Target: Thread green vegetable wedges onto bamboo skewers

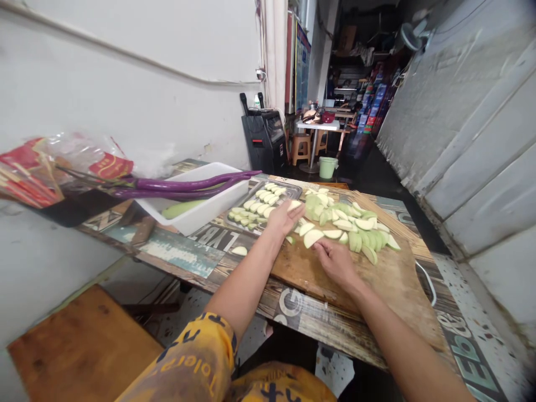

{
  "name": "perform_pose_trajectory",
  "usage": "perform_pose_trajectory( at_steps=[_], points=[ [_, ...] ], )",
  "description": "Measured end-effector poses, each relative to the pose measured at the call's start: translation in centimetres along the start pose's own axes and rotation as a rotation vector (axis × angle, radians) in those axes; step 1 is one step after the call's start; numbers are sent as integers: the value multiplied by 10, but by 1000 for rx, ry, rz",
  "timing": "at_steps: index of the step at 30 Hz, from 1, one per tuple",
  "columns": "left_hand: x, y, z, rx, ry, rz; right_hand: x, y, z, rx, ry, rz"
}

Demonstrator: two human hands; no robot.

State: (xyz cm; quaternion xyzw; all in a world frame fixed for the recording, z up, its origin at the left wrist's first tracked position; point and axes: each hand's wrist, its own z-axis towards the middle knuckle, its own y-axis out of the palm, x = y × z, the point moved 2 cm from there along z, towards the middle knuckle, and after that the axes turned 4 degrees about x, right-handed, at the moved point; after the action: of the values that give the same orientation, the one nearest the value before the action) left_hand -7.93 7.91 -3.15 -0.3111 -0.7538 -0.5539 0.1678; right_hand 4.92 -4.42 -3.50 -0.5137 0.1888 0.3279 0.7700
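Observation:
My left hand (285,218) is at the left edge of the wooden cutting board (299,268), beside a clear tray (295,191). A pale half-moon vegetable slice (294,205) rests at its fingers. My right hand (334,258) is over the board, thumb and fingers pinching another half-moon slice (313,238) with pale flesh. Many light green slices (364,224) lie heaped and overlapping on the board. Rows of similar slices (263,208) fill much of the tray. One loose slice (239,251) sits on the table, left of my left forearm.
Thin wooden skewers (391,220) lie behind the board. On the left, long purple eggplants (180,185) rest across a white bin (195,220) holding a green vegetable. A knife (143,230) lies before it, near plastic bags (84,159). A white handle (427,283) is at right.

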Motion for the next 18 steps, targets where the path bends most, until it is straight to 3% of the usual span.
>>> perform_pose_trajectory(
  at_steps=[18],
  points=[
    [-17, 8, -10, 11, 7, 69, 0, 0, 0, 15, 93, 126]
  ],
)
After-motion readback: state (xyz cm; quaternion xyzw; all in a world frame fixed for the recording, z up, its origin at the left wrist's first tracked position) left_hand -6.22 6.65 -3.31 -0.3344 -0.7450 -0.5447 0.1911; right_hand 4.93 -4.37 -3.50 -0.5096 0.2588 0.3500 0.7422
